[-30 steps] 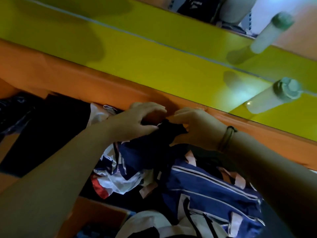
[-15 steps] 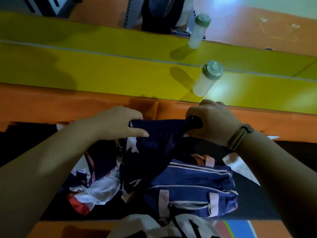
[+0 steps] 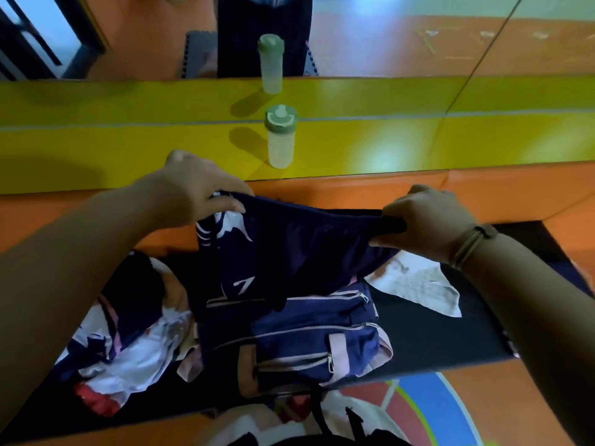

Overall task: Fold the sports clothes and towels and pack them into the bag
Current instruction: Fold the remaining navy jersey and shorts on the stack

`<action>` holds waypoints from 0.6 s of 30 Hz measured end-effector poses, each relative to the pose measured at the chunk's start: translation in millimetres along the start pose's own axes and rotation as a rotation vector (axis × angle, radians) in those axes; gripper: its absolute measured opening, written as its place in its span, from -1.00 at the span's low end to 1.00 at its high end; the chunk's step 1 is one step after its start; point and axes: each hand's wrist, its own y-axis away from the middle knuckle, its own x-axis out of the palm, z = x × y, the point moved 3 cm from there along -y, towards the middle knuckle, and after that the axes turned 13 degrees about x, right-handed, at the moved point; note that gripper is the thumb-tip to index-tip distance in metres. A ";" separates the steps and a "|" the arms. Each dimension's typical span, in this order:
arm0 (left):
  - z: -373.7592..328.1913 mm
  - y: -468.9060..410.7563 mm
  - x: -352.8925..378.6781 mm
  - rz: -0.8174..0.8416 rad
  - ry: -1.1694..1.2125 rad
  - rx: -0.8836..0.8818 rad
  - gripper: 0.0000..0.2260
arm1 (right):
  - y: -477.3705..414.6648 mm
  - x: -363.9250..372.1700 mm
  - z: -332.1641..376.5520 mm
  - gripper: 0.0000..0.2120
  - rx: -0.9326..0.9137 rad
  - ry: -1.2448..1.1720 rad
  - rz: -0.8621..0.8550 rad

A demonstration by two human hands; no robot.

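A: From the head camera, what are the person's hands doing?

B: Both hold one navy garment (image 3: 289, 249) with white markings. The left hand (image 3: 193, 194) pinches the top edge at one end, its fingers curled over the cloth. The right hand (image 3: 428, 223) has the other end bunched in a closed fist. The cloth is drawn out between them, raised off the mat, and hangs down.

A: Over what does it hang?

B: Over the bag (image 3: 309, 336), navy with pink trim and zips, which lies about the middle of the black mat (image 3: 434, 342). The garment's lower part drapes across the bag's far left portion and hides it. Whether the bag's main zip is undone cannot be told.

A: What else lies on the mat?

B: A white towel (image 3: 418, 284) lies crumpled toward the mat's right edge, just beside the bag's far right corner. A heap of clothes (image 3: 128, 342), white, navy and red, sits at the mat's left side, against the bag.

A: And beyond the mat's far edge?

B: Orange flooring, then a yellow ledge (image 3: 96, 146) along a mirror. A pale bottle (image 3: 280, 136) with a green cap stands upright on it, near the left hand but apart from it, and its reflection (image 3: 271, 62) shows behind. A cord wristband (image 3: 470, 243) circles the right wrist. Near the picture's lower edge lies white cloth with black straps (image 3: 273, 426); what it is cannot be told.
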 end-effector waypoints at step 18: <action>-111.1 -139.3 -34.9 -0.183 -0.238 0.162 -0.75 | 73.8 -19.7 -172.0 -0.64 0.329 0.281 -0.025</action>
